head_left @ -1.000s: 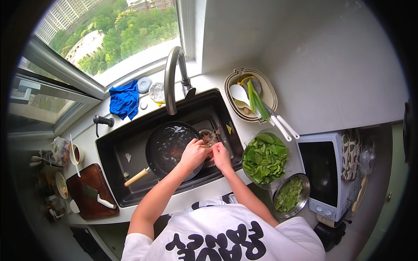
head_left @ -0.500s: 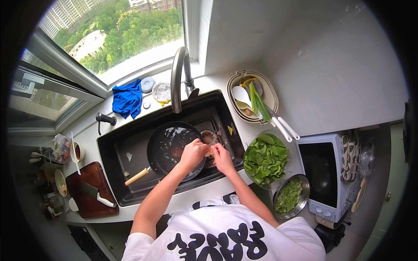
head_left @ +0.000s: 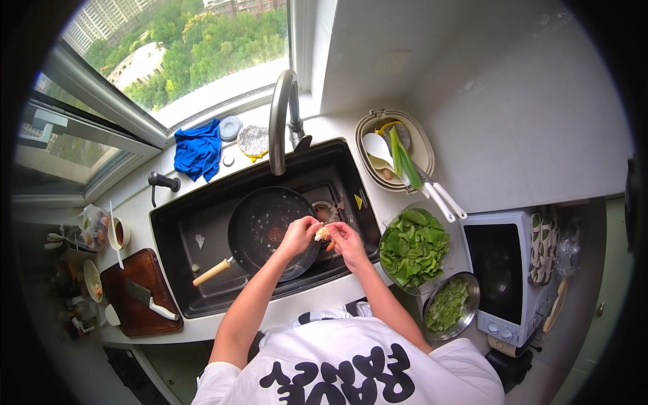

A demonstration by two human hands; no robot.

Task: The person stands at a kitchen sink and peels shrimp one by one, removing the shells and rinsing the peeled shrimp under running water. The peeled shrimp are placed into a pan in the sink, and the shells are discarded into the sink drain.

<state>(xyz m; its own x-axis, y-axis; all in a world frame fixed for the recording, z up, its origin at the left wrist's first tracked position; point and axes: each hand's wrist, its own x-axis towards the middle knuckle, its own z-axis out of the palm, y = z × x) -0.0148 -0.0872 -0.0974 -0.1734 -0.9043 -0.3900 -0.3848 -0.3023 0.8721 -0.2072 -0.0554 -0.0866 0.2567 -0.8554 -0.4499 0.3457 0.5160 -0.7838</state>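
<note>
Above the right side of a black frying pan (head_left: 260, 226), my left hand (head_left: 299, 236) and my right hand (head_left: 347, 244) meet, fingers pinched. Between their fingertips is a small whitish and orange food piece (head_left: 322, 234), too small to name surely. The pan rests in the black sink (head_left: 185, 283), its pale wooden handle (head_left: 212, 272) pointing to the lower left. Water drops and a reddish spot show inside it. Scraps lie around the drain (head_left: 324, 208), just beyond my hands.
The tap (head_left: 279, 125) arches over the sink. To the right stand nested beige basins (head_left: 426, 152) with scallions and knives, leafy greens (head_left: 414, 248), a metal bowl (head_left: 474, 317) of chopped greens and a microwave (head_left: 496, 270). A cleaver (head_left: 140, 294) lies on the cutting board (head_left: 135, 324) at left.
My right hand has turned and drawn slightly apart from the left. The food piece between the fingers now shows more plainly. The foamy white patches in the pan have thinned to small drops.
</note>
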